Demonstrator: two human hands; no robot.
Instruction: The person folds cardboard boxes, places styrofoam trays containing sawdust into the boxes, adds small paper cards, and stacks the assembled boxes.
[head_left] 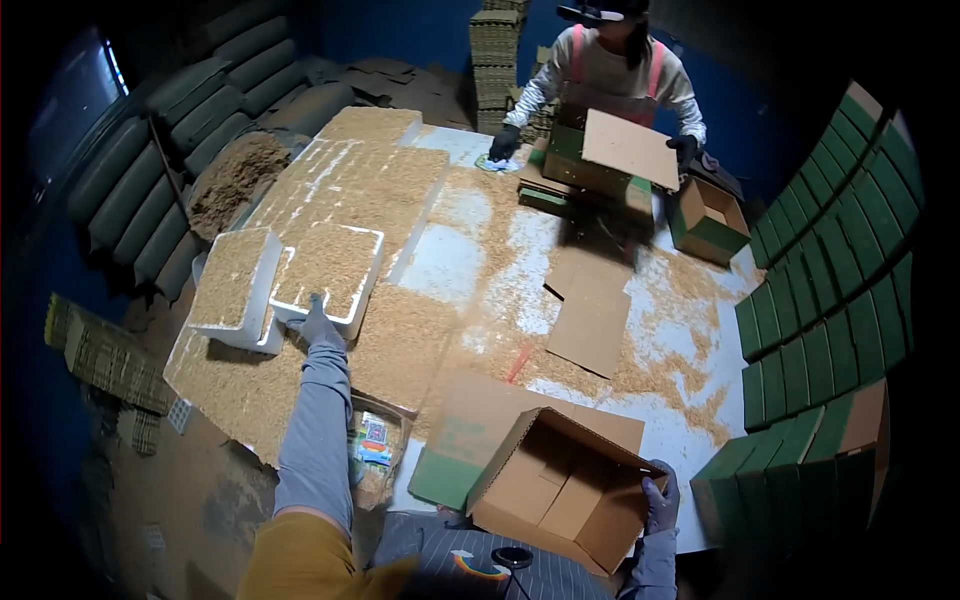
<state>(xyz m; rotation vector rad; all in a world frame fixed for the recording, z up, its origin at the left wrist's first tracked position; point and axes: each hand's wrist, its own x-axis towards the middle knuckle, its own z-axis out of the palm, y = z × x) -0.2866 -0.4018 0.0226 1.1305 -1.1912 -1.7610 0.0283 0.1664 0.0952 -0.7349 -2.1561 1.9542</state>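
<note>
A white foam box of shavings is gripped by the gloved left hand, an open brown cardboard box by the right

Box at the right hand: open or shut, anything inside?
Open and empty: the cardboard box shows its bare inner walls and bottom flaps; the right hand grips its rim.

Dim room, bright central table, dark curved fisheye edges.
</note>
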